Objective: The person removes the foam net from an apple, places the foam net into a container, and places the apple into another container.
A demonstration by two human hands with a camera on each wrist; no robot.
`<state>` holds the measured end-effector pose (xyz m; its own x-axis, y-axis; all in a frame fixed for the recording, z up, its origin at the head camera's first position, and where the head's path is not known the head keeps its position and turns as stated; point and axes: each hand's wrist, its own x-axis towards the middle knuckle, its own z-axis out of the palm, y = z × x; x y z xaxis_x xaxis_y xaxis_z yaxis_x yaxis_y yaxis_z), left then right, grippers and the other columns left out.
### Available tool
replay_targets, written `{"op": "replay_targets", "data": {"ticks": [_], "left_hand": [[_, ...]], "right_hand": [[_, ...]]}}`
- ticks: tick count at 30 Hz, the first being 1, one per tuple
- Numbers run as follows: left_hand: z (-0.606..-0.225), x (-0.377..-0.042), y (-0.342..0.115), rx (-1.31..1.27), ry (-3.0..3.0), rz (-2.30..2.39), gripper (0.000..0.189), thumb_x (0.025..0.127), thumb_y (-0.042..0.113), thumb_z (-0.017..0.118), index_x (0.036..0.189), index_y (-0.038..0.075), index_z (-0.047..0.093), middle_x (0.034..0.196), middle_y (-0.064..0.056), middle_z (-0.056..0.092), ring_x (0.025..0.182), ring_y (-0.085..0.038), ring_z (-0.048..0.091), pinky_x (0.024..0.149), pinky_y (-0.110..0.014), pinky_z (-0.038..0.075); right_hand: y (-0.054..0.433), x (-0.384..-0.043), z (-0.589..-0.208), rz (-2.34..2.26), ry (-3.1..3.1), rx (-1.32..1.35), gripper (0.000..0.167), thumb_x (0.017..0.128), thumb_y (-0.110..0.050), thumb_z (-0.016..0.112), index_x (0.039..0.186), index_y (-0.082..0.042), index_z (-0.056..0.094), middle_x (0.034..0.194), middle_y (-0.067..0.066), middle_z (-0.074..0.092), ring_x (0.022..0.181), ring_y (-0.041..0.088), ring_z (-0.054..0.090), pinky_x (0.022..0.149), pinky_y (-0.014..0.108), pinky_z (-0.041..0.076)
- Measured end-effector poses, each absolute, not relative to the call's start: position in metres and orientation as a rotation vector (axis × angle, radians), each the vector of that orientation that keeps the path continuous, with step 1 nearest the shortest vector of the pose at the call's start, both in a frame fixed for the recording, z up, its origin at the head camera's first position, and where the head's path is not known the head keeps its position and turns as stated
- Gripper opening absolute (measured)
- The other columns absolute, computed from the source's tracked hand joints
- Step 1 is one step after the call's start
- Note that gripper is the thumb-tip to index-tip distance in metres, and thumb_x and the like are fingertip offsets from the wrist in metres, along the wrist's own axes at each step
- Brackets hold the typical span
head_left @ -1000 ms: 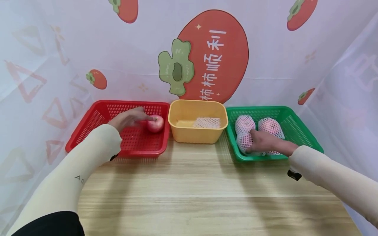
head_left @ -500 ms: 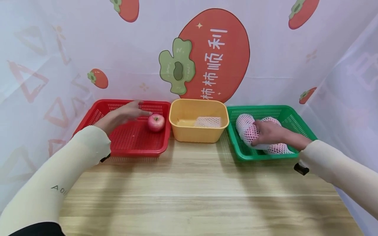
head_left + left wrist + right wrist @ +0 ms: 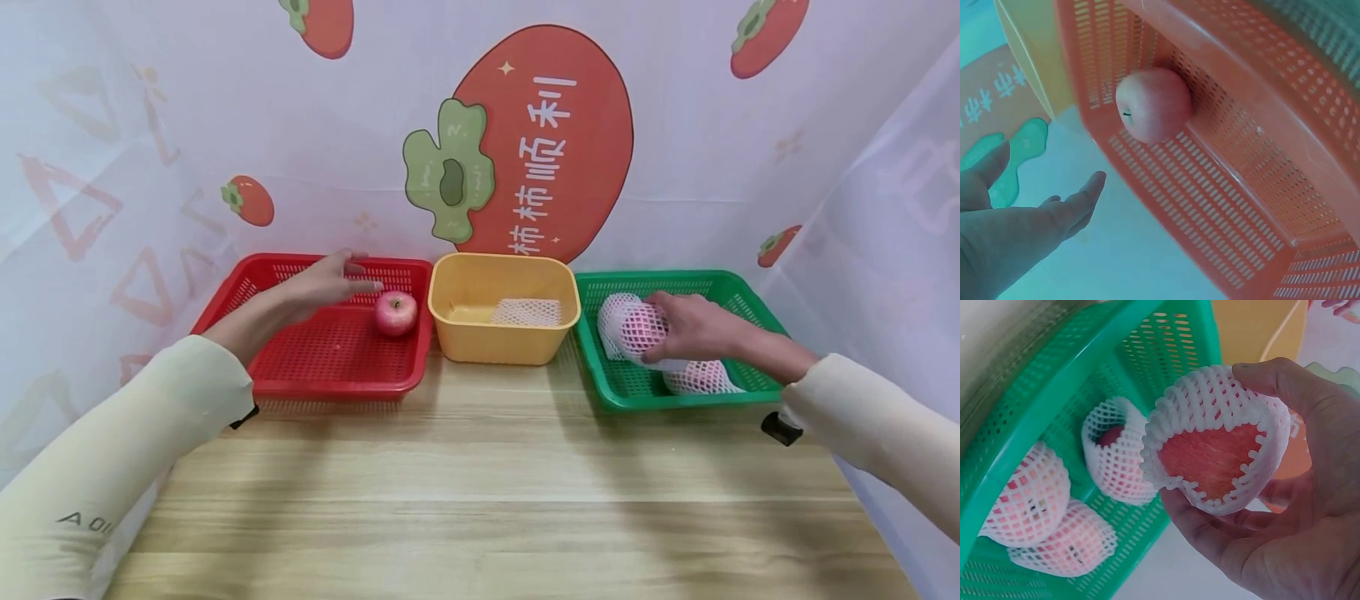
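Observation:
My right hand [image 3: 693,327] grips an apple in a white foam net [image 3: 1210,459], fingers and thumb curled round its sides. It is held up over the green basket [image 3: 622,403]; bare red skin shows through the net's open end in the right wrist view. Below it in that basket lie more netted apples [image 3: 1025,500]. On the other side, my left hand [image 3: 324,282] hovers over the red basket [image 3: 337,389] with fingers relaxed and nothing in them. A bare apple [image 3: 396,313] lies in that basket's right side, just past the left fingertips.
Between the two baskets stands a yellow bin [image 3: 491,348] with a flat white foam net [image 3: 527,312] in it. All three sit on a wood-grain table [image 3: 480,483]. A printed cloth [image 3: 675,150] hangs close behind them.
My left hand has drawn away from the bare apple, toward the left. My right hand has lifted a netted apple from among the others and moved slightly right and up.

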<state>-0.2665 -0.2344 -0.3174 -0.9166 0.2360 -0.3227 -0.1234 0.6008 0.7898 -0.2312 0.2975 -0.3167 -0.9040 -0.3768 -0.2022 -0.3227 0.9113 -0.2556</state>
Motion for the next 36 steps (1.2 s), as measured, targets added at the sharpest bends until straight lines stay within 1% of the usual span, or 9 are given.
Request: {"op": "replay_targets", "data": {"ticks": [6,9,12,16,22,27,30,34,36], "left_hand": [[-0.312,-0.253,-0.226,0.133,2.421,1.251,0.084,0.105,0.027,0.067,0.168,0.008,0.015,0.167,-0.024,0.03,0.148,-0.047,0.036,0.118,-0.068,0.037],[-0.31,-0.245,-0.222,0.169,2.427,1.228,0.084,0.104,0.029,0.068,0.168,0.01,0.018,0.168,-0.021,0.03,0.15,-0.046,0.035,0.118,-0.068,0.037],[-0.308,-0.237,-0.217,0.23,2.459,1.189,0.083,0.104,0.031,0.069,0.168,0.011,0.021,0.167,-0.02,0.032,0.152,-0.045,0.033,0.117,-0.067,0.039],[-0.306,-0.228,-0.21,0.319,2.499,1.149,0.078,0.104,0.029,0.069,0.166,0.01,0.026,0.164,-0.02,0.038,0.151,-0.045,0.036,0.116,-0.064,0.042],[-0.306,-0.211,-0.194,0.394,2.406,1.244,0.069,0.104,0.023,0.069,0.161,0.01,0.034,0.158,-0.016,0.046,0.149,-0.039,0.042,0.117,-0.058,0.044],[-0.311,-0.198,-0.182,0.449,2.381,1.241,0.066,0.103,0.021,0.071,0.159,0.009,0.038,0.157,-0.019,0.046,0.148,-0.041,0.045,0.115,-0.057,0.046],[-0.315,-0.191,-0.175,0.471,2.365,1.226,0.067,0.102,0.022,0.072,0.159,0.01,0.038,0.157,-0.018,0.046,0.147,-0.041,0.045,0.113,-0.055,0.049],[-0.319,-0.181,-0.169,0.502,2.322,1.243,0.067,0.102,0.024,0.072,0.159,0.011,0.04,0.154,-0.014,0.05,0.144,-0.036,0.05,0.113,-0.05,0.05],[-0.323,-0.177,-0.166,0.525,2.281,1.281,0.065,0.102,0.021,0.072,0.158,0.009,0.041,0.151,-0.014,0.052,0.142,-0.036,0.053,0.112,-0.047,0.052]], "right_hand": [[0.291,-0.221,-0.307,-0.324,2.855,-0.583,0.094,0.08,-0.039,0.09,0.149,0.008,0.045,0.122,0.023,0.066,0.094,0.03,0.064,0.071,0.041,0.059],[0.285,-0.214,-0.301,-0.354,2.855,-0.607,0.094,0.08,-0.039,0.09,0.149,0.006,0.045,0.123,0.022,0.066,0.094,0.029,0.063,0.07,0.04,0.059],[0.276,-0.207,-0.297,-0.388,2.856,-0.63,0.093,0.079,-0.038,0.092,0.149,0.004,0.047,0.126,0.021,0.066,0.099,0.03,0.063,0.072,0.04,0.061],[0.264,-0.198,-0.295,-0.383,2.869,-0.662,0.092,0.076,-0.035,0.094,0.148,0.0,0.05,0.13,0.019,0.066,0.105,0.03,0.063,0.077,0.042,0.063],[0.247,-0.187,-0.299,-0.348,2.864,-0.753,0.091,0.072,-0.034,0.096,0.146,-0.004,0.054,0.13,0.017,0.067,0.102,0.027,0.065,0.08,0.042,0.061],[0.234,-0.18,-0.305,-0.394,2.825,-0.825,0.087,0.072,-0.03,0.097,0.145,-0.005,0.056,0.131,0.015,0.068,0.107,0.027,0.066,0.088,0.048,0.061],[0.229,-0.177,-0.309,-0.408,2.798,-0.87,0.085,0.074,-0.03,0.095,0.145,-0.004,0.056,0.132,0.016,0.067,0.11,0.028,0.066,0.094,0.051,0.06],[0.222,-0.172,-0.317,-0.436,2.755,-0.944,0.082,0.074,-0.029,0.095,0.142,-0.006,0.057,0.124,0.011,0.067,0.105,0.025,0.066,0.092,0.047,0.06],[0.219,-0.169,-0.32,-0.45,2.749,-0.982,0.08,0.073,-0.029,0.095,0.14,-0.006,0.058,0.121,0.009,0.067,0.104,0.023,0.066,0.091,0.045,0.06]]}}
